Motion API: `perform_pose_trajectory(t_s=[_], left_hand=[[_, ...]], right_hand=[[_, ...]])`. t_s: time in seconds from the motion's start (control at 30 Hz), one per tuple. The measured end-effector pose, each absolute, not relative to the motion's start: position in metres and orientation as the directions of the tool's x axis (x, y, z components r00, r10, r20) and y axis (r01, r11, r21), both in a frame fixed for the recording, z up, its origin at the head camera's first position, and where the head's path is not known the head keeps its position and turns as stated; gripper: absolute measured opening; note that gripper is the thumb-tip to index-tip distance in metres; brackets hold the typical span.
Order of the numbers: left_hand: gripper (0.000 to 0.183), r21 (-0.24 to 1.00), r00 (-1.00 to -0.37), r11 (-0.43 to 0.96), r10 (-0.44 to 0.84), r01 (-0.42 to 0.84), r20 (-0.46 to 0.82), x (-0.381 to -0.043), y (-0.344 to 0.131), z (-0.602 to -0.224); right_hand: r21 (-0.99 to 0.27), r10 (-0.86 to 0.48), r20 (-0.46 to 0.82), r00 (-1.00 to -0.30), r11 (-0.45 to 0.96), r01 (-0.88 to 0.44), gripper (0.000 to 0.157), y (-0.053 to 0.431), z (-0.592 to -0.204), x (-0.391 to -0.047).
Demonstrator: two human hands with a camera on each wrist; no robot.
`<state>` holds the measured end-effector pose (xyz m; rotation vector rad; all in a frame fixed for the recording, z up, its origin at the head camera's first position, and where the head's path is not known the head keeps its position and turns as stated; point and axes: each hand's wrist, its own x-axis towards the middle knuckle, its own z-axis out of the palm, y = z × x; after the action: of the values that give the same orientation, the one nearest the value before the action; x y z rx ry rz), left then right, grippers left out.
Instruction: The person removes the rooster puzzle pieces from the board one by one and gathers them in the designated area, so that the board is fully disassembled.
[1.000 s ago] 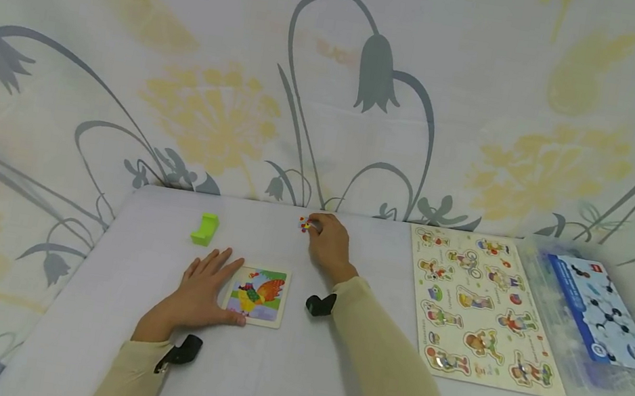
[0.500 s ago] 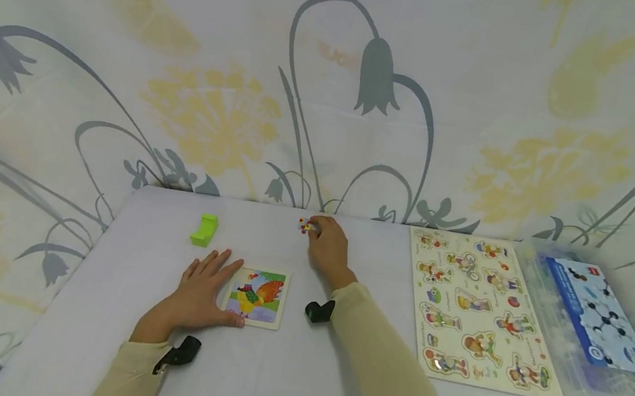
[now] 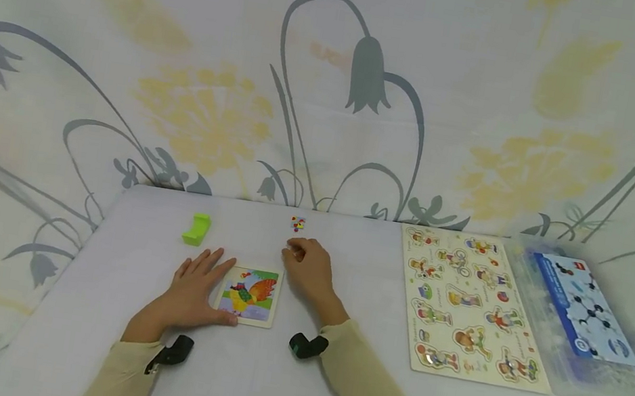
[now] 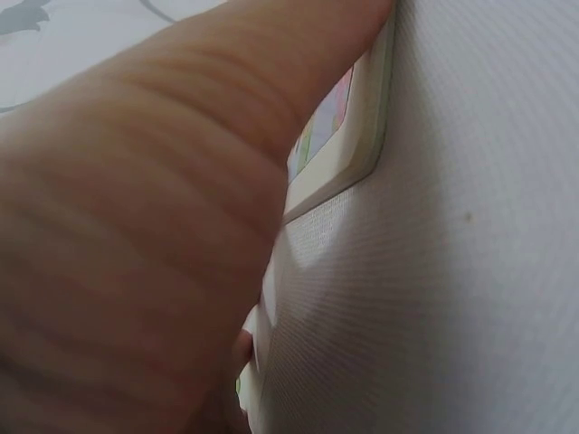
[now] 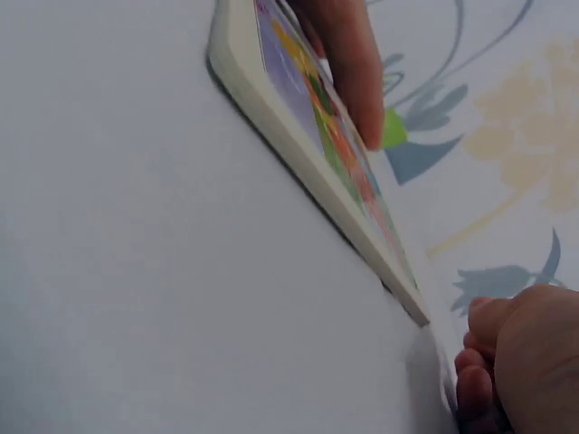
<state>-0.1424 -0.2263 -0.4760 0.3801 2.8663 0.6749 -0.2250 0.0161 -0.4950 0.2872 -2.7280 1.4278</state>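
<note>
A square framed puzzle (image 3: 260, 295) with a colourful bird picture lies on the white table. My left hand (image 3: 194, 299) rests along its left side with fingers spread, the thumb over its lower edge. In the left wrist view this thumb (image 4: 298, 72) overlaps the puzzle's corner. My right hand (image 3: 309, 269) is just beyond the puzzle's upper right corner, its fingers loosely curled and nothing plainly visible in them. Farther back sits a small piece with red, yellow and blue spots (image 3: 297, 223), apart from the right hand.
A bright green angled block (image 3: 197, 229) lies beyond the left hand. On the right is a large board with cartoon figures (image 3: 471, 344), next to a clear plastic box (image 3: 591, 386) bearing a blue and white leaflet (image 3: 590, 311). A patterned cloth hangs behind the table.
My right hand has let go of the spotted piece and drawn back toward the puzzle. The piece stays at the back. My left hand keeps its place at the puzzle; the head view has shifted slightly.
</note>
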Motion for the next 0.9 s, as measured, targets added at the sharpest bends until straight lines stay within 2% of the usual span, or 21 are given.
perform_pose_trajectory(t_s=[0.13,0.5,0.67,0.9], left_hand=[[0.113,0.467,-0.952,0.858,0.289,0.213,-0.097,-0.143,-0.228,-0.477],[0.112,0.462,-0.949,0.859,0.297,0.220,-0.101,-0.140,-0.227,-0.475],[0.111,0.453,-0.951,0.864,0.294,0.220,-0.099,-0.139,-0.227,-0.472],[0.111,0.464,-0.949,0.856,0.301,0.228,-0.089,-0.140,-0.227,-0.472]], right_hand=[[-0.804,-0.243,0.120,-0.963,0.545,-0.237,0.020,0.012,-0.495,-0.210],[-0.684,-0.450,0.136,-0.883,0.602,-0.412,0.023,0.010,-0.495,-0.198],[-0.615,-0.497,0.129,-0.858,0.639,-0.462,0.022,0.004,-0.491,-0.196],[-0.582,-0.483,0.087,-0.871,0.685,-0.438,0.030,-0.010,-0.478,-0.187]])
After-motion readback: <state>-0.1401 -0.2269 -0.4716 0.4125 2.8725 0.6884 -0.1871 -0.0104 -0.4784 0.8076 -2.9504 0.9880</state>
